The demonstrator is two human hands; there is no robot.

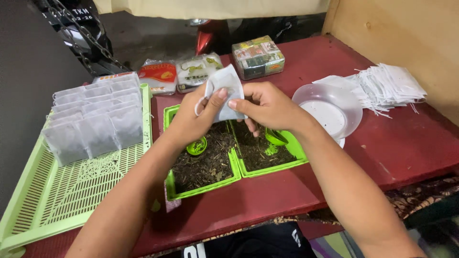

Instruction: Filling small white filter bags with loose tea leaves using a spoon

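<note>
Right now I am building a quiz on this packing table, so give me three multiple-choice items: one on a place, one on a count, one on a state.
1. Where do the filled white sachets lie?
A. in the light green lattice tray
B. in the clear bowl
C. on the floor

2. How many green tubs of dark loose leaf stand side by side?
A. one
B. two
C. four

3. What are the hands doing?
A. resting flat on the red table
B. both pinching one white sachet
C. lifting the bowl

Answers: 1 A, rows of sachets fill the tray's far end. 2 B, two tubs touch under the hands. 3 B, left hand and right hand grip the sachet above the tubs.
</note>
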